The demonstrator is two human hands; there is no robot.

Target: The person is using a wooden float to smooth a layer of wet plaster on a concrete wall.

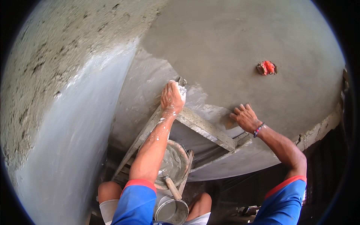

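Observation:
My left hand (pixel 173 98), smeared with white paste, is closed against the grey plastered wall (pixel 210 41). A small dark metallic bit (pixel 182 81) shows beside its fingers, but what it grips is mostly hidden. Further right, my right hand (pixel 246 117) has its fingers bent over a tan flat piece (pixel 231 123) pressed to the wall; its exact kind is unclear. Below my left forearm sits a round tub (pixel 183 152) of wet grey plaster. A wooden-handled tool (pixel 172 187) leans across its rim, its working end in the plaster.
A wooden frame (pixel 206 129) stands between me and the wall. Near my knees is a metal can (pixel 172 210). A red plug (pixel 267 68) sits in a wall hole at upper right. At left rises another wall (pixel 75 112), rough above and smooth pale grey below.

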